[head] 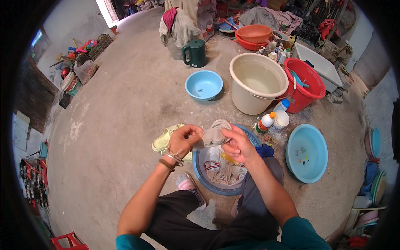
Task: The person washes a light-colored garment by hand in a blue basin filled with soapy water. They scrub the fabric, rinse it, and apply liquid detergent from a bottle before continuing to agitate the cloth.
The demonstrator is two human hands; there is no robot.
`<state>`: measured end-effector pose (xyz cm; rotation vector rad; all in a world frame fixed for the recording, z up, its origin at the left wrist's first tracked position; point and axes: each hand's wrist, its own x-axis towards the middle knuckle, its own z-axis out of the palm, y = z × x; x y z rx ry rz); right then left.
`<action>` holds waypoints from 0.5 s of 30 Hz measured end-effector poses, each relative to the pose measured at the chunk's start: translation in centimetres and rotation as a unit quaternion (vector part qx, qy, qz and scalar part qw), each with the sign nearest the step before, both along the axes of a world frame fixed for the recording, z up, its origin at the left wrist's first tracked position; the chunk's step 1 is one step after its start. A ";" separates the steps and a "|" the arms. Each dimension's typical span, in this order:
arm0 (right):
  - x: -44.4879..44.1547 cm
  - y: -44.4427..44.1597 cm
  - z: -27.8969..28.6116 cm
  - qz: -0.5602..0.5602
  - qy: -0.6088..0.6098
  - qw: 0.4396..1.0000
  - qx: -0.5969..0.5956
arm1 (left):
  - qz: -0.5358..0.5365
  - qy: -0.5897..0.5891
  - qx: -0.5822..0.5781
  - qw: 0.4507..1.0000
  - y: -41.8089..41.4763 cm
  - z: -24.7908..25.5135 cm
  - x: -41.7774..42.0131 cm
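Note:
A light grey-beige piece of cloth (213, 136), perhaps a sock, is stretched between my two hands. My left hand (187, 139) pinches its left end between thumb and fingers. The bunched right end is gripped by my right hand (238, 142). Below them a blue plastic basin (203, 178) stands on the floor between my legs, holding wet pale clothes (223, 172) with red and blue trim and something yellow (229, 157). A dark blue cloth (265, 150) lies at its right rim, beside my right forearm.
Ahead are a light blue basin (204, 85), a cream bucket of water (254, 78), a red bucket (304, 84) and a green pitcher (197, 53). To the right are detergent bottles (265, 122), a white tub (280, 120) and another blue basin (307, 153). Pale green clogs (164, 140) lie left of the clothes basin.

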<state>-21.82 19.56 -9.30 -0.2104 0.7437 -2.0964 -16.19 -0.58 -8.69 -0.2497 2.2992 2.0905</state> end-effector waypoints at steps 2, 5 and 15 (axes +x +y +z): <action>-0.4 0.1 -0.3 -0.022 -0.007 1.000 0.017 | 0.010 0.054 -0.029 0.998 -0.2 0.5 0.0; -0.1 -0.5 -0.5 -0.019 -0.004 1.000 0.023 | -0.011 0.133 -0.108 0.985 -0.2 0.7 0.7; -2.1 1.1 -1.5 -0.156 -0.034 0.980 0.120 | 0.084 0.008 0.097 0.992 -3.3 2.7 0.3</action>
